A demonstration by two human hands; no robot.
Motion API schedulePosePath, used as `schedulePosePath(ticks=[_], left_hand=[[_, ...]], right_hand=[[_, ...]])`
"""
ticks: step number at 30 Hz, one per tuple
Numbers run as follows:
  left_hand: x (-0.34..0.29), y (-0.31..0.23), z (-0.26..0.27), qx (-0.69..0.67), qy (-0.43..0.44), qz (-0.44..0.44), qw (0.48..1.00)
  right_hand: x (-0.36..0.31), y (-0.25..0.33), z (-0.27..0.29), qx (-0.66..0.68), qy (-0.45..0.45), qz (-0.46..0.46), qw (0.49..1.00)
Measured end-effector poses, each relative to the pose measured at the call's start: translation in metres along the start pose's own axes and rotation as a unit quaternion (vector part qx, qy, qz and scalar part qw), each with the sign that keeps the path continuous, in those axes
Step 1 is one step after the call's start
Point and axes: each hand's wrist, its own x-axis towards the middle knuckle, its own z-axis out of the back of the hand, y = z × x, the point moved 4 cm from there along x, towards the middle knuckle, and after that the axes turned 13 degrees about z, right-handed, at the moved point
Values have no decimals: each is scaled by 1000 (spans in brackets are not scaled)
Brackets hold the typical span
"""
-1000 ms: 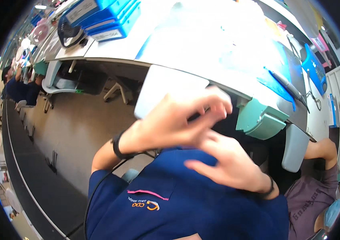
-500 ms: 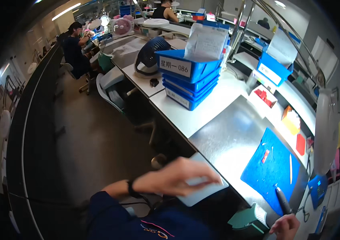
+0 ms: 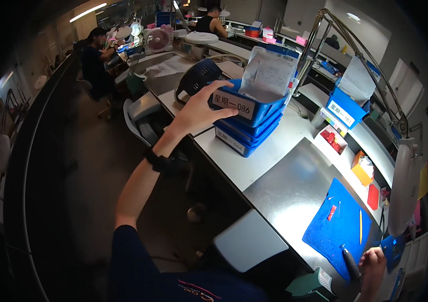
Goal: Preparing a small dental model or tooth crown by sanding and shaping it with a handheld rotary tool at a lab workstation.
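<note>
Tray (image 3: 269, 114), blue, rect., w/ wht label (image 3: 234, 102), L hand (image 3: 200, 110) gripping front

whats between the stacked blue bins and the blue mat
In the head view, white benchtop, then a grey metal sheet lie between the stacked blue bins and the blue mat.

Blue tray (image 3: 263, 114) right atop the stack (image 3: 260, 133), white label (image 3: 244, 108) out front, printed sheet (image 3: 269, 73) propped inside, beyond and left of the mat (image 3: 322, 234), dark handpiece (image 3: 351, 262) slanting across the mat's near edge
</note>
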Motion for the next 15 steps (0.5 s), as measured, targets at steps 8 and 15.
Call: schedulePosePath(ticks=[8,15], left_hand=[[8,-9,17,35,-87,11,995],[-54,-66,10,-52,-138,-113,983]], right_hand=[[7,-1,-17,-1,9,-4,1000],[-8,21,-12,-44,6,-7,999]])
